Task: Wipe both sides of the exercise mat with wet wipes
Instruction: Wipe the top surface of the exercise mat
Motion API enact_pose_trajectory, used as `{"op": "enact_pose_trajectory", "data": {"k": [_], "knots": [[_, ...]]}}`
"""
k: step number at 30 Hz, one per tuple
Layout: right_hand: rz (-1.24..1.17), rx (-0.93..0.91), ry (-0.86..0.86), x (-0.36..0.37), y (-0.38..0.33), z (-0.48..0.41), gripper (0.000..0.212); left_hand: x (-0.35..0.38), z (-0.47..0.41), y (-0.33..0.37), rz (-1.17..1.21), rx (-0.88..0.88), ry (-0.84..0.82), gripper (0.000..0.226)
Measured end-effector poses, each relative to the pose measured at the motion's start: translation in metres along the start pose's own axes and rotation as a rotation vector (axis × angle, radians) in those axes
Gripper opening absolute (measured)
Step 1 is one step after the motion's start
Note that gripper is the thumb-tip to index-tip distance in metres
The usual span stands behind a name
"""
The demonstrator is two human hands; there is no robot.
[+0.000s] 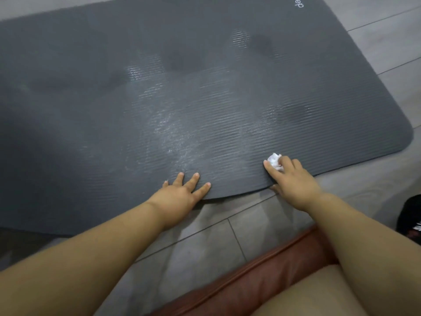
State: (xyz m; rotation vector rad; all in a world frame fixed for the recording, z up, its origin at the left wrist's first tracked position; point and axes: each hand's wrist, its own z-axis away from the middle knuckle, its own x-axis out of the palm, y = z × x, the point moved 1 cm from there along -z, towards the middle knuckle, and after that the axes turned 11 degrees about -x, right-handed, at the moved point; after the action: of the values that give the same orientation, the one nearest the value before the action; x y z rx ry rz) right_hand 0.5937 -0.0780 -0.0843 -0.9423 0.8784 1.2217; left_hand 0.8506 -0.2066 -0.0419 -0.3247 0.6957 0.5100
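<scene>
Grey floor tiles (205, 242) with dark grout lines carry a dark grey exercise mat (205, 99), which lies flat and fills most of the head view. Its upper face is finely ribbed. Pale, shiny streaks (173, 133) cross the middle of the mat and run down towards its near edge. White lettering (298, 2), partly cut off by the frame, sits near the mat's far right corner, and one rounded corner shows at the right.

A person reaches both bare arms forward to the mat's near edge. The left hand (180, 192) rests palm down on that edge, its grip spread, with straight fingers fanned out over the ribbed surface and holding nothing. The right hand (293, 179) is on the same edge, a little further to the right and apart from the left. Its grip pinches a crumpled white wet wipe (274, 160), tucked under the curled middle fingers, while the forefinger lies straight along the mat beside the wipe. The thumb tip shows right at the mat's edge; whether it is under the mat cannot be told. Between the two hands the near edge bows in a shallow curve.

Nearer the camera, a brown leather cushion (262, 270) runs slantwise across the lower right. A black object (410, 215), partly out of frame, sits on the floor at the right.
</scene>
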Motion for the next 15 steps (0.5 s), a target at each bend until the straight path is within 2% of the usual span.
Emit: {"op": "enact_pose_trajectory", "data": {"k": [5,12,15], "knots": [[0.0,0.01,0.037,-0.008,-0.03,-0.01,0.051,-0.005,0.014,-0.029,-0.039,-0.066,0.049,0.074],[-0.078,-0.058,0.36,-0.026,-0.064,-0.021,0.047,-0.023,0.034,-0.068,-0.087,-0.13,0.144,0.063],[-0.029,-0.156,0.412,-0.033,-0.089,-0.024,0.046,-0.026,0.042,-0.086,-0.099,-0.165,0.127,0.059]]}}
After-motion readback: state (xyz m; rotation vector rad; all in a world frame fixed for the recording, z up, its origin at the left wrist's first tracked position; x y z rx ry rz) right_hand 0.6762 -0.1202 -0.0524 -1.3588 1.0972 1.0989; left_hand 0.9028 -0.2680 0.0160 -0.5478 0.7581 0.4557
